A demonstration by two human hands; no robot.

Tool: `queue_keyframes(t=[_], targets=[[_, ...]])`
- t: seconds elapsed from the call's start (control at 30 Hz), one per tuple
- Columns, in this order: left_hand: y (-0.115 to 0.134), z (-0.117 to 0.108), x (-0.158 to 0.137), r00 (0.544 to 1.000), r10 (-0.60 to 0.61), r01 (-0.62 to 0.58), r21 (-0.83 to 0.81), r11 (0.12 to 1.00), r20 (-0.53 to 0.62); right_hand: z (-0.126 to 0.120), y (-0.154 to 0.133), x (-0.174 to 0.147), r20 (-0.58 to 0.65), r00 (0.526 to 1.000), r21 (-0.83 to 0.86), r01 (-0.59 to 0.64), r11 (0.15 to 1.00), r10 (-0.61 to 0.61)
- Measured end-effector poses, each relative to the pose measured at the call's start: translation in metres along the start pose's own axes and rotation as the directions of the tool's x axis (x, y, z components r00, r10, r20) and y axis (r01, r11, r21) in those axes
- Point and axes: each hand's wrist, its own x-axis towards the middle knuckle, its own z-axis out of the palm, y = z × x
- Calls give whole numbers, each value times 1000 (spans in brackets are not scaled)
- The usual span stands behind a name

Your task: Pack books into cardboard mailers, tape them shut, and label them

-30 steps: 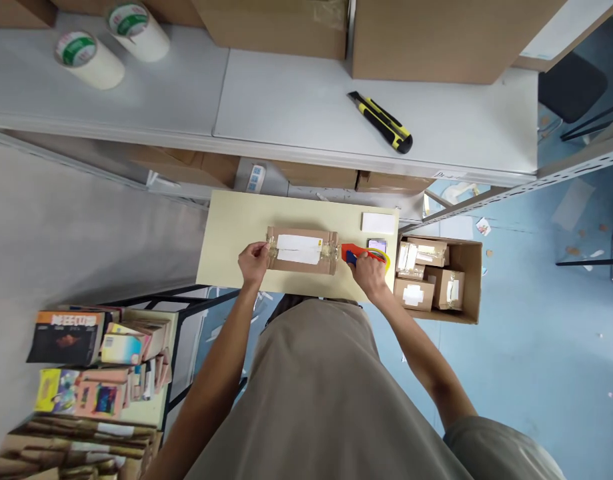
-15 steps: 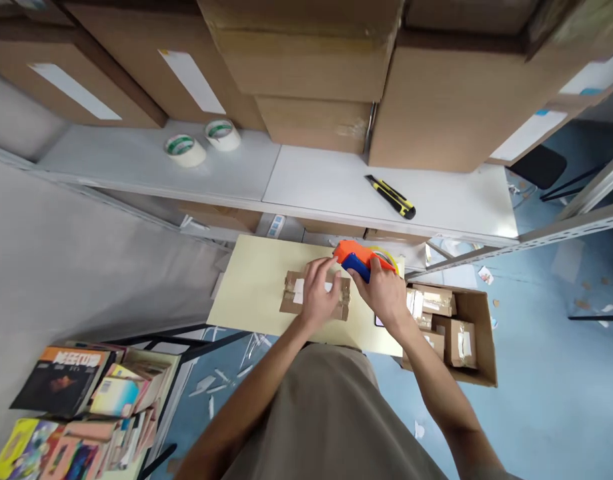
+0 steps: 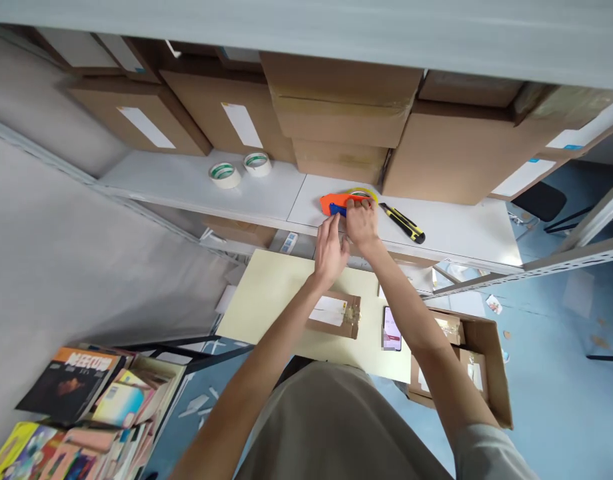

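Observation:
My right hand [image 3: 362,223] is closed on an orange and blue tape gun [image 3: 330,201] with a yellow roll, at the front of the grey shelf. Just left of it and lower is my left hand [image 3: 331,257], fingers stretched toward the shelf edge and holding nothing. Whether its fingertips touch the tape gun cannot be made out. A small cardboard box [image 3: 350,330] with a white label and shiny tape at its end lies on the pale yellow table [image 3: 256,293], partly behind my left forearm.
On the shelf [image 3: 461,230] are a yellow-black utility knife [image 3: 403,223], two tape rolls [image 3: 225,175] and large cartons [image 3: 436,147]. A phone [image 3: 391,329] lies on the table. An open carton [image 3: 500,380] of small boxes stands at the right; books [image 3: 66,383] are stacked at lower left.
My right hand has moved the tape gun up and forward from above the table to the shelf. My left hand has left the small box and moved up toward the shelf edge.

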Motion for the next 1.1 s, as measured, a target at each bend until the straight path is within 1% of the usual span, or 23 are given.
queue_keyframes(t=[0.07, 0.13, 0.17, 0.2, 0.23, 0.3, 0.37, 0.4, 0.43, 0.5, 0.57, 0.6, 0.7, 0.77, 0.8, 0.87, 0.97, 1.1], targets=[[-13, -6, -21, 1000, -25, 25, 1, 1000, 16, 8, 3, -8, -65, 998, 32, 10, 999, -8], [-35, -17, -52, 994, -105, 105, 3, 994, 37, 16, 7, -34, -168, 986, 104, 21, 994, -3], [-49, -24, -71, 984, -173, 173, 5, 985, 51, 22, 9, -54, -205, 979, 151, 23, 988, 9], [-65, -33, -92, 963, -259, 259, 9, 966, 68, 29, 11, -80, -217, 976, 199, 9, 980, 35], [-81, -41, -115, 931, -355, 355, 13, 935, 82, 38, 11, -110, -211, 975, 251, -17, 968, 72], [-108, -58, -160, 830, -549, 549, 27, 835, 102, 62, 8, -177, -157, 976, 355, -88, 931, 152], [-124, -69, -200, 735, -662, 662, 54, 747, 143, 89, -1, -246, -40, 974, 439, -185, 879, 225], [-128, -73, -215, 699, -691, 690, 75, 719, 184, 102, -7, -276, 42, 963, 474, -254, 843, 267], [-128, -74, -227, 670, -704, 704, 102, 703, 236, 114, -13, -302, 126, 940, 502, -335, 798, 316], [-122, -73, -240, 615, -715, 706, 172, 687, 331, 132, -23, -339, 261, 880, 525, -475, 706, 398], [-113, -69, -242, 576, -731, 693, 254, 674, 366, 144, -29, -354, 323, 827, 535, -560, 633, 460], [-110, -67, -241, 570, -738, 683, 292, 670, 361, 148, -30, -355, 333, 809, 537, -584, 608, 483], [-108, -64, -232, 580, -729, 627, 371, 685, 364, 157, -25, -346, 354, 774, 524, -629, 574, 526], [-112, -67, -226, 579, -708, 588, 394, 707, 406, 161, -19, -339, 381, 759, 506, -649, 568, 528], [-115, -69, -223, 571, -696, 574, 395, 717, 435, 162, -16, -336, 396, 756, 502, -654, 566, 522], [-122, -73, -218, 550, -673, 562, 377, 736, 494, 163, -11, -333, 423, 755, 503, -655, 563, 501], [-128, -79, -214, 543, -654, 575, 334, 747, 526, 161, -5, -334, 432, 770, 505, -637, 582, 469], [-132, -79, -212, 535, -653, 654, 227, 721, 535, 157, 6, -337, 407, 823, 532, -566, 630, 396]])
